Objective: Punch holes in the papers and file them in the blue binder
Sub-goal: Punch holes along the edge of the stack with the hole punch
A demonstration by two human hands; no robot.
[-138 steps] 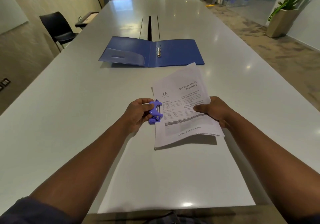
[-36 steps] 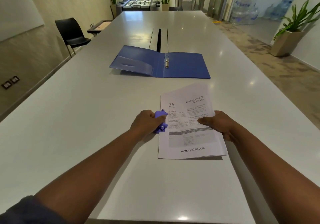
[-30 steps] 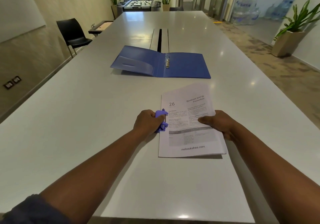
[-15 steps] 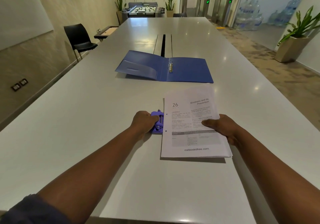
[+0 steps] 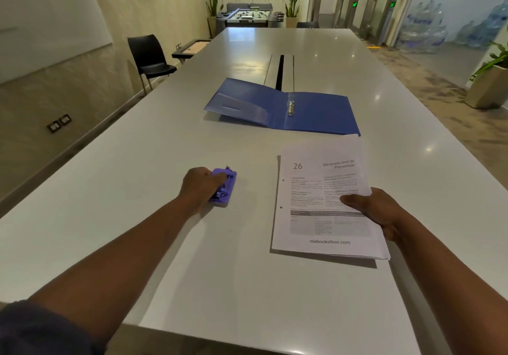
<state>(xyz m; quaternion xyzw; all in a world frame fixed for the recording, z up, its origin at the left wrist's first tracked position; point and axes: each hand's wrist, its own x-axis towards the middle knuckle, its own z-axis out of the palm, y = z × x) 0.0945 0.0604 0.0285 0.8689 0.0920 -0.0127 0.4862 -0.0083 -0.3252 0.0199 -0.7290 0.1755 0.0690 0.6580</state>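
Left hand (image 5: 202, 187) left of frame centre, fingers curled over a purple hole punch (image 5: 223, 187), gripping it where it sits flat on the white table (image 5: 137, 189). Punch well apart from the papers (image 5: 321, 203), bare tabletop between them. Papers right of centre as a thin stack, printed side up, headed "26" with a title beginning "Blindness", web address printed along the bottom edge. Two small punched holes (image 5: 283, 180) visible down the left margin of the top sheet. Lower edge of the stack lifted slightly off the table, shadow showing beneath. Right hand (image 5: 376, 211) at the right edge of the stack, thumb on top of the sheets, fingers hidden beneath, pinching the papers. Blue binder (image 5: 316, 112) lying open above the papers in the upper middle of the frame, far corner of the top sheet just reaching its near edge; contact not determinable. Left cover of the binder raised a little off the table, carrying an inner pocket; right cover flat. Metal rings (image 5: 290, 108) at the spine; whether shut or sprung not determinable. Dark cable slot (image 5: 280, 71) running along the table beyond the binder. Black chair (image 5: 149, 57) at upper left beside the table. Table football game (image 5: 248, 16) and potted plants at top centre. Water bottles (image 5: 428, 30) stacked at upper right. Planter (image 5: 489, 85) at far right edge
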